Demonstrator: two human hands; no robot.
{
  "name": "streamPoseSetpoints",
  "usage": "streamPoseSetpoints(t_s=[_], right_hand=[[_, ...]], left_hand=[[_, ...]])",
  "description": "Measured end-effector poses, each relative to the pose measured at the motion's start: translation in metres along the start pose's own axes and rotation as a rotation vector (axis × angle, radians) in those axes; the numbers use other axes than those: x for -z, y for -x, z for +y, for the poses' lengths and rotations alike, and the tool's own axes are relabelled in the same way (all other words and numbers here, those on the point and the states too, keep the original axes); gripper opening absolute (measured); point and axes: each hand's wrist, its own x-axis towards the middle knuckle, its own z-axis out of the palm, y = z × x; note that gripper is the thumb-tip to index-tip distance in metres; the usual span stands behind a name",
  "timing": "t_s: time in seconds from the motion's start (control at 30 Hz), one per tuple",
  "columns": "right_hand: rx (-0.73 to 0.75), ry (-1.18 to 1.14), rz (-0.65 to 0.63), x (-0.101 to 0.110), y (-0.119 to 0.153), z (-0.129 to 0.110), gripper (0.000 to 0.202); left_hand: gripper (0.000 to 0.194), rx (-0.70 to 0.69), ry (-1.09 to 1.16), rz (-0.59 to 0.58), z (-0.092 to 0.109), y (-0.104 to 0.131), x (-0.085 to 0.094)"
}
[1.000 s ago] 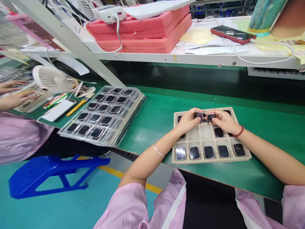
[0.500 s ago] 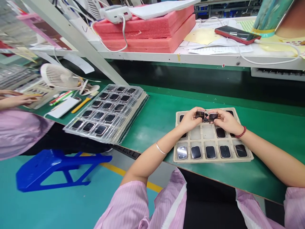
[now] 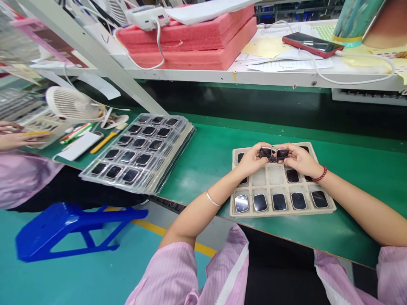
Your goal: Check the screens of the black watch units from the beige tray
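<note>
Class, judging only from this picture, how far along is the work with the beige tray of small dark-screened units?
Looks done: the stack of clear trays on the left is filled with units. In hand: the left hand and right hand each hold one small unit above the beige tray. Left: its front row holds five units, with a few more behind; several middle pockets are bare.

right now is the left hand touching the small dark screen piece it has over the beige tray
Touching. The head view shows the left hand pinching the left screen piece between fingertips, above the beige tray.
</note>
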Motion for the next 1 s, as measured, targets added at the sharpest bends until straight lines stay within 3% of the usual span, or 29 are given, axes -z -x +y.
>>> streamPoseSetpoints(t_s=[0.23,0.43,0.6,1.0], right_hand=[[-0.096,-0.007,0.033,0.002,-0.001,0.001,0.041],[-0.07,-0.03,0.032,0.002,-0.001,0.002,0.049],[-0.042,-0.014,0.042,0.001,0.0,0.004,0.051],[-0.015,0.021,0.025,0.0,0.001,0.005,0.041]], left_hand=[[0.03,0.042,0.107,-0.03,-0.001,0.0,0.0],[0.054,0.025,0.142,-0.034,-0.006,-0.003,0.002],[0.06,0.004,0.156,-0.054,-0.011,-0.004,0.003],[0.045,-0.016,0.068,-0.029,-0.006,-0.002,0.002]])
